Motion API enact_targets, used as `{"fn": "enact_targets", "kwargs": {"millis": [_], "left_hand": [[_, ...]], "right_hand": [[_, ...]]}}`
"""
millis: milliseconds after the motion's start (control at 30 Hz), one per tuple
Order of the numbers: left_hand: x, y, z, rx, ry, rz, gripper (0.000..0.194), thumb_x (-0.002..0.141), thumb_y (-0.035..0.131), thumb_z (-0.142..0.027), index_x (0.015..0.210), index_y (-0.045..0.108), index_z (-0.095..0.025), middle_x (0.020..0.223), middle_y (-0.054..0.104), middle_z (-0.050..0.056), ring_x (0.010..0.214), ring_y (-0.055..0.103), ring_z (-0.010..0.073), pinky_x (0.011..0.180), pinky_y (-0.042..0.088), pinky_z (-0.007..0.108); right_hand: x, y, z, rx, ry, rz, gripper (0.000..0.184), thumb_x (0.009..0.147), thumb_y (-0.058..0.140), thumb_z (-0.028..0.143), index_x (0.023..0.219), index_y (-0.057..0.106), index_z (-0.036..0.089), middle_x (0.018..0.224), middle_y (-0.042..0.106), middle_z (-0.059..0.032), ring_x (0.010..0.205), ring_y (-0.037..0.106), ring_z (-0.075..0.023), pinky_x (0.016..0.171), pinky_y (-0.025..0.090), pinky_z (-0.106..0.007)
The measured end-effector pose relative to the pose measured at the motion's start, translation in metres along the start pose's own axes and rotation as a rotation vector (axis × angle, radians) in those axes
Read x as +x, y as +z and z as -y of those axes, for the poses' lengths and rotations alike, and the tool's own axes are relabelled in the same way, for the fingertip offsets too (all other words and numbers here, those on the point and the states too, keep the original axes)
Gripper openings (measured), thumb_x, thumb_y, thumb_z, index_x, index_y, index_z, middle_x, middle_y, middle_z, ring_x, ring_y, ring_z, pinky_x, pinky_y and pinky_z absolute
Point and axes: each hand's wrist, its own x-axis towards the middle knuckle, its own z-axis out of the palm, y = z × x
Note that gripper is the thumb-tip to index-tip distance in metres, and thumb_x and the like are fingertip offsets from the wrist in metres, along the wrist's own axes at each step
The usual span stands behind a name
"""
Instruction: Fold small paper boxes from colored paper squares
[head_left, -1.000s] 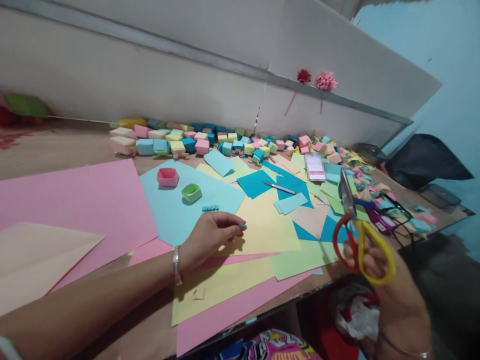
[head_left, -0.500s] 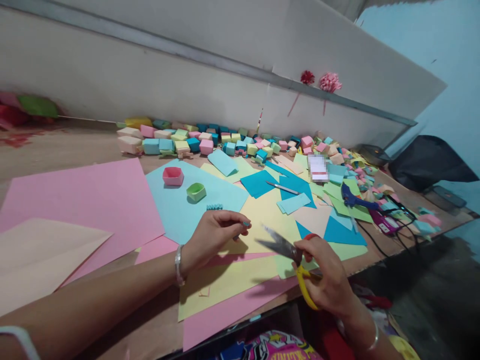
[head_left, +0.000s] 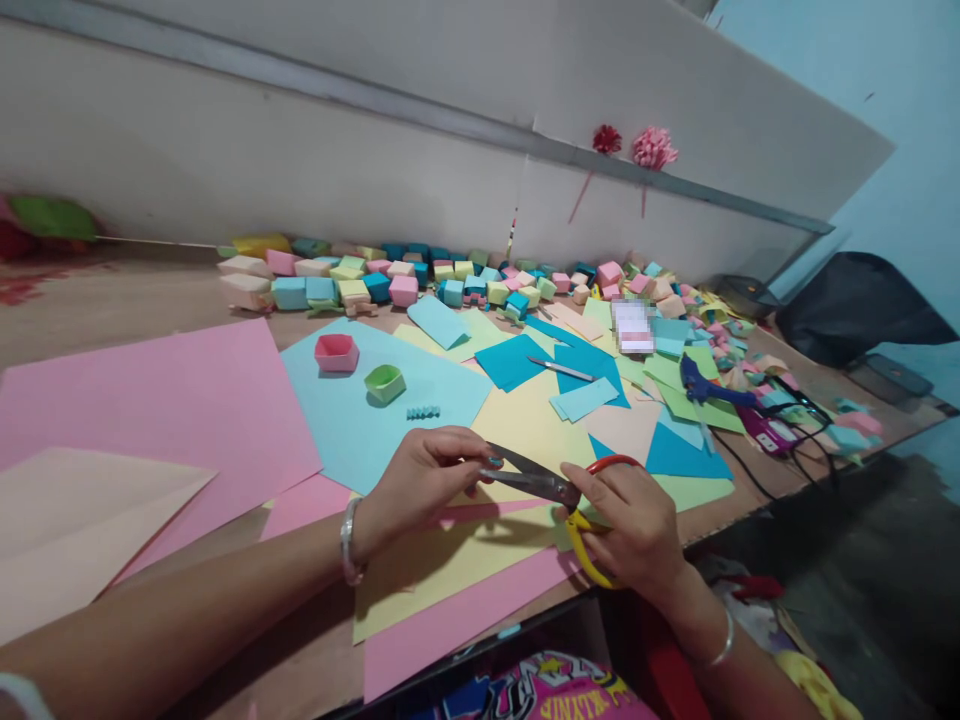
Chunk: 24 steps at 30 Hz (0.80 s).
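In the head view my right hand grips a pair of scissors with one red and one yellow handle loop. The blades are parted and point left, their tips at the fingertips of my left hand. Thumb and fingers of that hand are pinched together; a speck of blue shows at the tips, too small to name. Beyond it a small zigzag-folded blue paper strip lies on a light blue sheet. A green paper box and a pink paper box stand on the same sheet.
Rows of small folded paper boxes line the wall. A craft knife, a phone and a blue glue gun with a black cable lie among paper sheets at right. A large pink sheet covers the left side.
The scissors in my right hand have moved left and slightly up, bringing the parted blades to my left fingertips. My left hand stays pinched in nearly the same place.
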Motion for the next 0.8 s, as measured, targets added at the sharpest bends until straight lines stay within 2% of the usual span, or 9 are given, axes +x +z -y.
{"fn": "enact_targets", "kwargs": {"millis": [300, 800], "left_hand": [[-0.0005, 0.0004, -0.0026, 0.088, -0.038, 0.024, 0.015, 0.071, 0.064, -0.021, 0.073, 0.079, -0.015, 0.078, 0.071, 0.008, 0.060, 0.059, 0.0106, 0.051, 0.049, 0.019], [-0.0004, 0.0018, -0.0047, 0.070, -0.081, 0.035, 0.018, 0.064, 0.059, -0.016, 0.070, 0.077, -0.016, 0.076, 0.069, 0.005, 0.059, 0.055, 0.0106, 0.052, 0.047, 0.021]], "right_hand": [[0.0003, 0.0015, 0.0005, 0.029, -0.011, 0.034, 0.044, 0.079, 0.061, 0.018, 0.123, 0.062, 0.016, 0.072, 0.060, -0.0036, 0.072, 0.056, -0.0188, 0.064, 0.038, -0.032], [0.0021, 0.0047, 0.0012, 0.002, -0.032, 0.030, 0.047, 0.075, 0.059, 0.012, 0.122, 0.063, 0.016, 0.069, 0.061, -0.0019, 0.070, 0.056, -0.0173, 0.061, 0.038, -0.030]]}}
